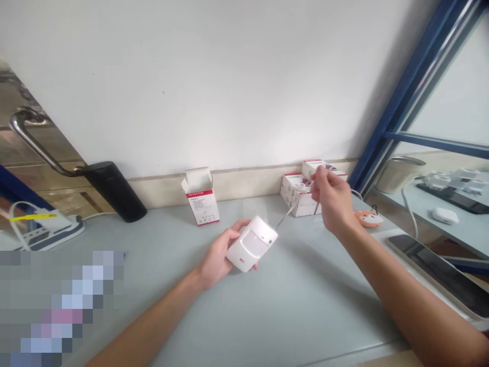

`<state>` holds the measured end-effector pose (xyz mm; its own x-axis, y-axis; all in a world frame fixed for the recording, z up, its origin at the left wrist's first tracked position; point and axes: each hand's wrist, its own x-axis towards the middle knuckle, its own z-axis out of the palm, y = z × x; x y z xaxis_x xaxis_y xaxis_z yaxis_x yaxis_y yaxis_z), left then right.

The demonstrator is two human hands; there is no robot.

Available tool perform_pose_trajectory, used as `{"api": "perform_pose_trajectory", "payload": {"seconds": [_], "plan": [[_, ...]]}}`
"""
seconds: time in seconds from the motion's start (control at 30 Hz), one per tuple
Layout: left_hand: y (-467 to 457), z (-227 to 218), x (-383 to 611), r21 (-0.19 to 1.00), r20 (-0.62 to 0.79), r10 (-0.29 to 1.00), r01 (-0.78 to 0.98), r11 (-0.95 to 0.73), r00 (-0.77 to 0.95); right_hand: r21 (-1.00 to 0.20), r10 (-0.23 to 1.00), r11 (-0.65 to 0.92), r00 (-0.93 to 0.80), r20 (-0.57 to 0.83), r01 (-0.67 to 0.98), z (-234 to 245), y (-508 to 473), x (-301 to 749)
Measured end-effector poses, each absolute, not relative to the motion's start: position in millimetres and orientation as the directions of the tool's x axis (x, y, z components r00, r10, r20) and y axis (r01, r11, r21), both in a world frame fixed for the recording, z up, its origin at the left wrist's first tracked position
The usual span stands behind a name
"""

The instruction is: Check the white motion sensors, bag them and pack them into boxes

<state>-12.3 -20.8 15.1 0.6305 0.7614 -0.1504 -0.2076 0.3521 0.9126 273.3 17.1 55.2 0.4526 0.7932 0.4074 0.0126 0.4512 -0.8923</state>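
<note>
In the head view, the person's left grip (219,252) clasps the white detector (252,244), tilted, over the middle of the tabletop (229,321). The right grip (330,196), raised farther to the right, pinches the upper end of a thin rod (284,218) that slants up from the detector's far right corner. An opened carton (202,206) stands at the far side, left of stacked boxes (297,209); a black cylinder (114,191) stands far left. A phone (439,275) lies on the right.
</note>
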Motion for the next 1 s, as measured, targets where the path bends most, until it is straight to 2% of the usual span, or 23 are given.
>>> {"api": "perform_pose_trajectory", "payload": {"seconds": [0.1, 0.37, 0.67, 0.9, 1.0], "plan": [[-23, 14, -8, 0.906, -0.148, 0.720, -0.198, 0.373, 0.678, -0.860, 0.718, 0.511, 0.552, 0.425, -0.003, 63, 24, 293], [-25, 21, -3, 0.900, -0.156, 0.688, -0.185, 0.394, 0.708, -0.805, 0.661, 0.593, 0.571, 0.486, -0.001, 58, 36, 312], [-29, 25, 1, 0.911, -0.148, 0.640, -0.149, 0.386, 0.754, -0.780, 0.651, 0.615, 0.634, 0.418, -0.117, 56, 46, 341], [-20, 16, -2, 0.896, -0.183, 0.615, -0.127, 0.425, 0.767, -0.795, 0.683, 0.595, 0.597, 0.421, -0.119, 52, 49, 340], [-16, 8, -6, 0.873, -0.198, 0.621, -0.152, 0.464, 0.758, -0.805, 0.680, 0.590, 0.574, 0.457, -0.058, 55, 42, 342]]}}
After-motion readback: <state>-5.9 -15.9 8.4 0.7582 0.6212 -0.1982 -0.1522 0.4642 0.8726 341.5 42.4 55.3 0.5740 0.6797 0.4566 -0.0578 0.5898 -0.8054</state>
